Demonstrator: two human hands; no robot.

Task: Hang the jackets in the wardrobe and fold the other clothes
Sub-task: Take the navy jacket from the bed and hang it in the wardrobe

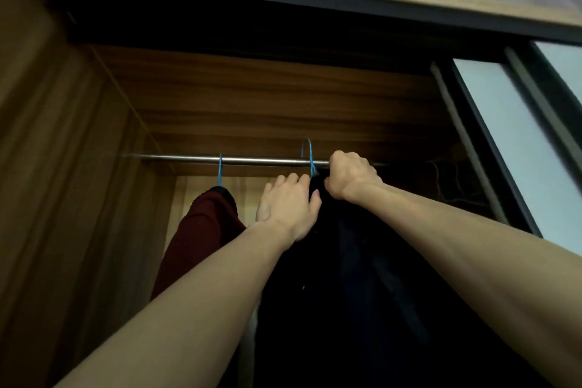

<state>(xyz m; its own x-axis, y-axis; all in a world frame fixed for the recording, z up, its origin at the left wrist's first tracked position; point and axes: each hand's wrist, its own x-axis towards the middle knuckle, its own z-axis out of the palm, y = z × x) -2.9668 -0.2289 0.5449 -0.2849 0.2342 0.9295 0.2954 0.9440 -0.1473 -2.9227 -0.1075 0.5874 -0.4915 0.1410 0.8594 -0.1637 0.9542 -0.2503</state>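
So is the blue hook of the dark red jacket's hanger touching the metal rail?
Touching: the head view shows the blue hook looped over the metal rail, carrying the dark red jacket.
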